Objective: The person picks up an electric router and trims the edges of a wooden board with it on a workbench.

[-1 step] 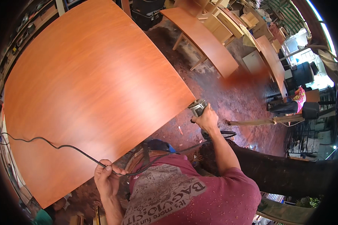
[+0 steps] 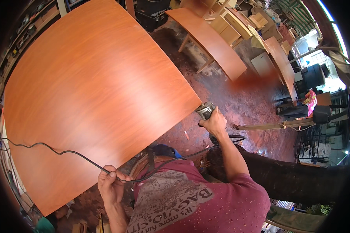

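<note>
A large orange-brown wooden panel (image 2: 101, 89) with a smooth sheen fills the left and middle of the view. At its near right corner my right hand (image 2: 214, 123) is wrapped round a corded power tool (image 2: 206, 110). The tool's silvery metal head is against or right beside that corner; its exact kind cannot be made out. My left hand (image 2: 112, 180) pinches a black power cord (image 2: 72, 152) above the panel's near edge. From there the cord runs left across the panel to its far left side, and right across my body toward the tool.
Beyond the panel stands a long wooden table (image 2: 210, 42), with stacked wooden boxes (image 2: 229, 29) behind it. A person in a bright pink top (image 2: 310, 103) is at the far right. A wooden beam (image 2: 268, 126) lies right of my hand. Dark cases (image 2: 151, 17) sit at the back.
</note>
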`<state>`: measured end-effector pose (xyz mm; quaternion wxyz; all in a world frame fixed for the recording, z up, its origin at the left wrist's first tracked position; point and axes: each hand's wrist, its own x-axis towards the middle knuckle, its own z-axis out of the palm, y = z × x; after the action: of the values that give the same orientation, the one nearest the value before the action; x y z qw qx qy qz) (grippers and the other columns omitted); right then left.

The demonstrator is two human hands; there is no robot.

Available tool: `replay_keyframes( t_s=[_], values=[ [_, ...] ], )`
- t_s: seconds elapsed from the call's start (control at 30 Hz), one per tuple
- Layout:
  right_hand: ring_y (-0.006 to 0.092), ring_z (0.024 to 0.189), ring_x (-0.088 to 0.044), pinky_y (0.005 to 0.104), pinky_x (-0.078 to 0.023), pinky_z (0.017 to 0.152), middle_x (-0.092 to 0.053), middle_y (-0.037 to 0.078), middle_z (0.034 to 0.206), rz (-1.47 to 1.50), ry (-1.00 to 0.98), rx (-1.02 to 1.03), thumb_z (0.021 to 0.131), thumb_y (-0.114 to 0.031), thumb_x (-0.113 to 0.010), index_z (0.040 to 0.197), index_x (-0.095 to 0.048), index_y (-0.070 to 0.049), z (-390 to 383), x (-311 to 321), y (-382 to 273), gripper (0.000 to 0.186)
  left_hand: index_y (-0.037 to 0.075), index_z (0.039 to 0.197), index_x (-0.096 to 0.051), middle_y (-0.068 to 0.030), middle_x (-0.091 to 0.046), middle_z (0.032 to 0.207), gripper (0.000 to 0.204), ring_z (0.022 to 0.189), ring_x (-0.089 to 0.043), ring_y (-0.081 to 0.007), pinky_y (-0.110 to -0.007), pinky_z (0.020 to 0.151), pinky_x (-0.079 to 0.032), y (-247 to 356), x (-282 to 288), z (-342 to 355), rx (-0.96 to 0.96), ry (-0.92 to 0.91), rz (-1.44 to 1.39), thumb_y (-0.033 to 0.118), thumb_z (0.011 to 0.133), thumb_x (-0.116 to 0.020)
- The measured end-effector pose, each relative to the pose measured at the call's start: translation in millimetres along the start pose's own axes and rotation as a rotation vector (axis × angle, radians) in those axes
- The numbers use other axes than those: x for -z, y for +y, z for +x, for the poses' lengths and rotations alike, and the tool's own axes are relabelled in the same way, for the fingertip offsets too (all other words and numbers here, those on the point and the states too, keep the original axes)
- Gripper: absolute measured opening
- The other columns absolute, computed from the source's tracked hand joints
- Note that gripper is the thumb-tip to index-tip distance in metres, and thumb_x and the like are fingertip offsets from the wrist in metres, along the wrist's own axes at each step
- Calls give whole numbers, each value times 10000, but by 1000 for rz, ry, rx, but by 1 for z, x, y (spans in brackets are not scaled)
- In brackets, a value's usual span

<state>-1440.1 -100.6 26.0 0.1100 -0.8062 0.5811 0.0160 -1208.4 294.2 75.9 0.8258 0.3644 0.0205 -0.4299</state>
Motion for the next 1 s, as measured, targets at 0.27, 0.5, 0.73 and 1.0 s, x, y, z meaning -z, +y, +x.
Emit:
replay_keyframes(
  t_s=[0.27, 0.5, 0.73, 1.0],
  values=[
    [455, 992, -707, 520, -578, 857, -691, 279, 1116, -15, -7, 36, 637, -331, -836, 1182, -526, 55, 17, 3, 15, 736, 20, 1116, -587, -144, -725, 802, 132, 731, -745, -305, -503, 749, -646, -17, -19, 7, 39, -6, 50, 78, 998, -598],
    [461, 986, -707, 523, -583, 846, -682, 282, 1099, -35, -29, 44, 649, -326, -831, 1188, -508, 53, 16, -1, 9, 733, 23, 1109, -584, -139, -724, 800, 128, 739, -745, -301, -500, 748, -645, -20, -18, 7, 16, -3, 60, 87, 999, -603],
    [468, 983, -706, 524, -581, 851, -673, 285, 1126, -64, -3, 83, 657, -323, -832, 1193, -508, 51, 6, -6, -2, 730, 25, 1110, -577, -127, -711, 784, 128, 737, -746, -296, -497, 746, -645, -10, 2, -5, -20, 22, 75, 92, 1003, -599],
    [444, 1030, -706, 508, -578, 894, -694, 273, 1139, -84, 20, 25, 640, -341, -872, 1217, -495, 60, -14, -18, -20, 797, 19, 1115, -596, -148, -721, 795, 133, 727, -750, -308, -505, 738, -646, 11, 28, -32, -37, 53, 14, 77, 996, -598]
  ],
)
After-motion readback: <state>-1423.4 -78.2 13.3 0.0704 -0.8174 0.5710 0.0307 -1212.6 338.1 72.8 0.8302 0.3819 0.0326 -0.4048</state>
